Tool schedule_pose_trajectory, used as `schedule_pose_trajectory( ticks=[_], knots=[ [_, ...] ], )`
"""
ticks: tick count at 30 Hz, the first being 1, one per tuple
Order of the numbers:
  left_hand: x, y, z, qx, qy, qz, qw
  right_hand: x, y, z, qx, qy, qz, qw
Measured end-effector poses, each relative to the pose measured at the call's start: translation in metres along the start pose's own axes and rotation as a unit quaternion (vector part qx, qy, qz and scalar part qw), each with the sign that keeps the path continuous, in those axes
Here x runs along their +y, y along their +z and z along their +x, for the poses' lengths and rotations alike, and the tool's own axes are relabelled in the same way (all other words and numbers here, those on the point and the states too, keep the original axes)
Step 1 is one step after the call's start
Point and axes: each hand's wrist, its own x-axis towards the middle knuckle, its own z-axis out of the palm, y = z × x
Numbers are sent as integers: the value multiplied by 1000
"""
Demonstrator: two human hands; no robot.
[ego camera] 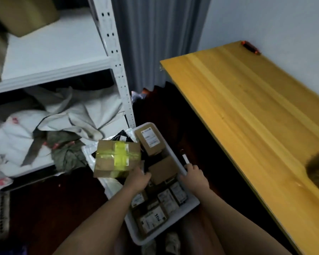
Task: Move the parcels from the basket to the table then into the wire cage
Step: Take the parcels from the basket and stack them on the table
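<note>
Head view: my left hand clamps one taped box; my right hand grips the basket rim; roughly eight parcels inside; I see the table bare nearby.

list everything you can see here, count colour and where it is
basket: one, white, on the dark floor between shelf and table
taped box: one, brown with yellow tape, lifted over the basket's left side
other parcels: several, brown boxes with white labels, in the basket; exact count unclear
table: one, yellow wood, right
small object: one, red and dark, table's far corner
shelf unit: one, white metal, left
bags: several, white and grey, lower shelf
cardboard boxes: at least two, brown, upper shelf
curtain: one, grey, behind
left hand: gripping the taped box
right hand: on the basket's right rim
</note>
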Motion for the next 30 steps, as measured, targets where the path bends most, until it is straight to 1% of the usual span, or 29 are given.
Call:
schedule_pose_trajectory(
  ticks=[3,9,11,15,16,20,22,25,30],
  knots=[
    [-34,33,30,-15,-41,-69,997,11,44,36,-35,12,26,999],
    [-89,106,112,-2,-59,-141,988,41,132,127,-61,20,32,997],
    [-103,129,142,2,-59,-163,985,50,157,161,-45,24,36,998],
    [-146,177,221,10,-73,-207,976,63,199,217,-3,26,99,995],
    [-144,181,230,8,-80,-220,972,65,207,229,11,27,106,994],
    [-136,191,253,18,-110,-272,956,66,235,255,78,41,106,990],
    [-137,199,262,5,-108,-303,947,66,247,260,95,51,87,990],
    [-140,212,272,-18,-130,-371,919,65,258,266,103,70,79,989],
    [-143,216,277,0,-149,-439,886,57,258,272,105,126,83,983]
  ],
)
